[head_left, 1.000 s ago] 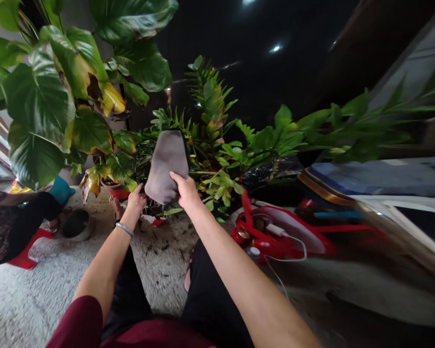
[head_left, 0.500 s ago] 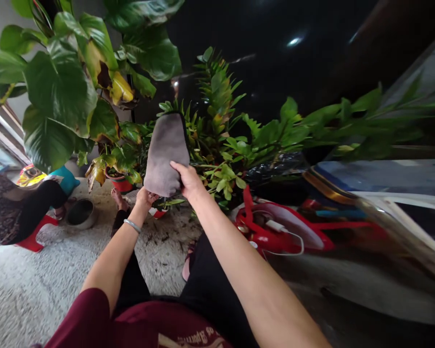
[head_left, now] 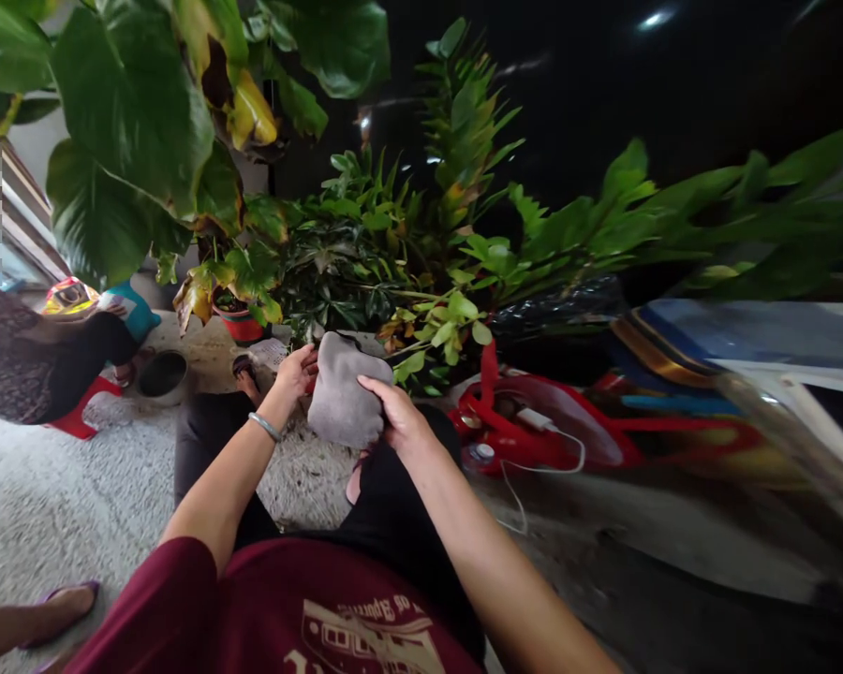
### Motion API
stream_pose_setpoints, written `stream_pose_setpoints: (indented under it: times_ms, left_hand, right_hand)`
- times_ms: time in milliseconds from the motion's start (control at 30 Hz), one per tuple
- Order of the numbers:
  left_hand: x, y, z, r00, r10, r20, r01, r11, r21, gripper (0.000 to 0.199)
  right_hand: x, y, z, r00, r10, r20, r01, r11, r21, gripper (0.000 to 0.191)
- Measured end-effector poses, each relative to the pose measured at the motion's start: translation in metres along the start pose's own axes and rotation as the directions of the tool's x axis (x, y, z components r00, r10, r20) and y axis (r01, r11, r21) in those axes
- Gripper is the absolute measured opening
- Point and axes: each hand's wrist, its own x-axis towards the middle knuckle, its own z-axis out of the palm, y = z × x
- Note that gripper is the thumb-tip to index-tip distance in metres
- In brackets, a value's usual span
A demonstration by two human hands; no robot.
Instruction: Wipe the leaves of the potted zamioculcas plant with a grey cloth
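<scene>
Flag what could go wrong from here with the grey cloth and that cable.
1. The right hand grips the grey cloth at one side; whether the left hand helps is unclear, so it might slip onto the rough floor.
2. The white cable loops outside the red bag near the right leg and could get snagged.

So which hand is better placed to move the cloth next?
Probably the right hand: it holds the cloth by its right side, thumb on top. The left hand is beside the opposite edge, fingers loosely open; whether they touch it is unclear.
</scene>
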Motion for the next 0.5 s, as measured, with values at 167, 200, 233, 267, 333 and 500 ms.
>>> stream_pose_setpoints:
  times_ms: [167, 200, 233, 267, 333, 500]
  left_hand:
    - [-0.005, 0.003, -0.014, 1.000, 0.000, -0.010, 0.000, 0.999, 0.032, 0.010]
    - [-0.005, 0.003, -0.017, 1.000, 0.004, -0.013, -0.004, 0.999, 0.036, 0.011]
    - [-0.005, 0.003, -0.020, 1.000, 0.009, -0.016, -0.008, 0.999, 0.041, 0.011]
    - [-0.005, 0.003, -0.023, 1.000, 0.014, -0.017, -0.013, 0.999, 0.045, 0.011]
    - [-0.003, 0.001, -0.027, 1.000, 0.025, -0.014, -0.024, 0.998, 0.055, 0.008]
    - [0.001, -0.003, -0.024, 0.997, 0.072, 0.031, -0.075, 0.994, 0.079, 0.009]
  right_hand:
    - [-0.001, 0.012, -0.001, 1.000, 0.016, 0.013, -0.015, 1.000, -0.026, 0.035]
    - [0.000, 0.015, 0.000, 1.000, 0.019, 0.017, -0.018, 0.999, -0.034, 0.036]
    - [0.000, 0.018, 0.000, 1.000, 0.024, 0.017, -0.023, 0.999, -0.042, 0.038]
    - [0.000, 0.021, 0.000, 0.999, 0.030, 0.017, -0.029, 0.998, -0.048, 0.038]
    - [0.001, 0.025, 0.001, 0.999, 0.036, 0.028, -0.034, 0.998, -0.054, 0.038]
    - [-0.005, 0.023, 0.000, 0.998, 0.005, 0.070, -0.001, 0.998, -0.058, 0.035]
